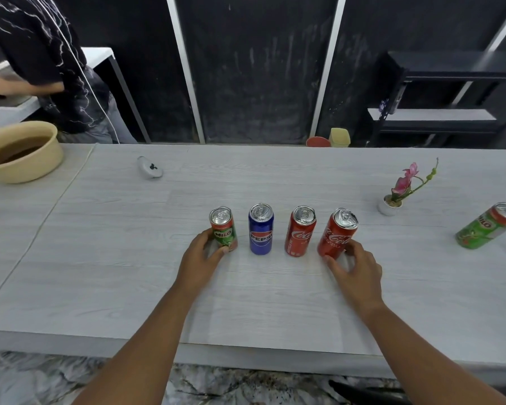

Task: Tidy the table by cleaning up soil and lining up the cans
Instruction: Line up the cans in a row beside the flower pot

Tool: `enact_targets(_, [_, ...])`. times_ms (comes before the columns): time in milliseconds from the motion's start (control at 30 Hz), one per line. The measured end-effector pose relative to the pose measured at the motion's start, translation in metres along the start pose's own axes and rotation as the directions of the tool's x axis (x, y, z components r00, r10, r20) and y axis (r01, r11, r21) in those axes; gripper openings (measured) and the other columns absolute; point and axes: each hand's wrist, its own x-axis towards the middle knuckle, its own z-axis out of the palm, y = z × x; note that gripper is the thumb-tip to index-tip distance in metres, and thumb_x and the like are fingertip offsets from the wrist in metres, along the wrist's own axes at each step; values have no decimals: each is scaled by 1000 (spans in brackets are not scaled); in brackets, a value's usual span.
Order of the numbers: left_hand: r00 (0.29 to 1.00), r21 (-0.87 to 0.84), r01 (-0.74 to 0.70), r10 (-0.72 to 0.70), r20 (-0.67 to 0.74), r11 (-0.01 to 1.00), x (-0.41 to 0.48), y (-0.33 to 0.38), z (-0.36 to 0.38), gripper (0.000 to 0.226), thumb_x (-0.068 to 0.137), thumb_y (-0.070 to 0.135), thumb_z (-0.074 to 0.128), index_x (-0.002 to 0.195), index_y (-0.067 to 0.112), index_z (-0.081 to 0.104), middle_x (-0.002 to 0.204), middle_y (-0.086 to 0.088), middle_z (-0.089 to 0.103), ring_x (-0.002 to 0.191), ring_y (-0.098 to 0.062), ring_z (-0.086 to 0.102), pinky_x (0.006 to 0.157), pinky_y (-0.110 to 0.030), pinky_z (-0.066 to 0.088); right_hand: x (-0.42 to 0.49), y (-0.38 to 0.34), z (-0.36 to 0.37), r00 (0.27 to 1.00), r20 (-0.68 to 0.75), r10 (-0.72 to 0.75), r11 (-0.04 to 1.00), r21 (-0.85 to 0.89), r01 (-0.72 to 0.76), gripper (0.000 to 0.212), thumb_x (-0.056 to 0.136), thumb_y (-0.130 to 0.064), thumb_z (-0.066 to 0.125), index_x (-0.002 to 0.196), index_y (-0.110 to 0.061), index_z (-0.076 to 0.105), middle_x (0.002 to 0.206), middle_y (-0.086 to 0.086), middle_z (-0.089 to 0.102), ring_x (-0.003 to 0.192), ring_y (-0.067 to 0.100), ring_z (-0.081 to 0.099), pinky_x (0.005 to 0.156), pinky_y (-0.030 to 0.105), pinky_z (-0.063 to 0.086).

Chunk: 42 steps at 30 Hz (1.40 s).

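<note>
Left grip [199, 258] clasps Milo can [224, 230]; right grip [357, 271] clasps tilted Coke can [336, 235]; flower pot [389, 206], lone can [488, 226] rightward

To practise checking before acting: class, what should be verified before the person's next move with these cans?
1. Left hand grips the green metal Milo can at the row's left end: ok.
2. Right hand grips the outer red Coca-Cola can: ok.
3. That can upright: cannot tell, it looks tilted.
4. Blue Pepsi can and inner red Coca-Cola can standing between them: ok.
5. Second green Milo can in the row: not ok, it stands apart, far right.
</note>
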Motion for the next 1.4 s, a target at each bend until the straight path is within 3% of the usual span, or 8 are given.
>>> enact_targets(233, [999, 16, 26, -26, -27, 1000, -3, 0, 3, 58, 97, 40, 79, 150, 31, 58, 145, 15, 64, 132, -5, 56, 106, -26, 44, -1, -2, -1, 999, -25, -21, 1000, -17, 20, 58, 86, -56, 78, 136, -34, 57, 111, -16, 59, 108, 8, 52, 108, 46, 38])
enact_targets(567, [999, 31, 24, -23, -24, 999, -6, 4, 3, 58, 99, 37, 77, 152, 26, 58, 149, 11, 65, 137, -8, 58, 114, -35, 47, -1, -2, 0, 999, -31, -40, 999, -30, 39, 56, 89, -56, 75, 138, -37, 56, 112, -14, 61, 105, 6, 48, 105, 41, 34])
enact_targets(933, [999, 40, 24, -23, -26, 999, -8, 7, 2, 56, 100, 37, 76, 152, 28, 59, 148, 13, 65, 136, -8, 58, 112, -35, 47, 0, -7, -1, 997, -52, -55, 996, -69, 51, 54, 89, -55, 77, 135, -31, 61, 100, -13, 56, 110, 24, 61, 100, 47, 41])
enact_targets(1067, [999, 69, 24, -22, -26, 997, -10, 7, 1, 63, 100, 36, 77, 157, 26, 55, 154, 12, 60, 141, -7, 53, 119, -39, 45, -1, -7, -1, 998, -39, -47, 997, -61, 45, 57, 89, -55, 76, 138, -32, 58, 104, -12, 57, 113, 24, 60, 103, 47, 39])
enact_targets(1167, [992, 133, 52, -36, -121, 990, -30, 4, 7, 70, 98, 29, 81, 160, 18, 50, 157, 3, 55, 146, -15, 50, 120, -33, 39, -4, -5, -3, 1000, -4, -31, 999, -40, 31, 67, 89, -53, 78, 147, -32, 53, 126, -7, 66, 126, 21, 54, 110, 47, 39])
enact_targets(1267, [977, 223, -21, 68, -203, 974, -71, 1, 32, 56, 100, 28, 76, 149, 15, 55, 149, -3, 57, 144, -23, 52, 121, -38, 42, -14, 1, -10, 1000, -5, 14, 998, -61, -14, 75, 90, -51, 79, 154, -25, 49, 145, 1, 59, 141, 22, 44, 118, 47, 38])
enact_targets(1400, [960, 393, -249, 280, -24, 885, -106, 8, 73, 37, 102, 34, 70, 136, 20, 63, 148, 0, 56, 148, -20, 48, 122, -46, 45, -35, 11, -22, 997, -45, -57, 993, -105, 52, 65, 91, -40, 80, 148, -18, 57, 144, 5, 62, 139, 26, 49, 117, 51, 41])
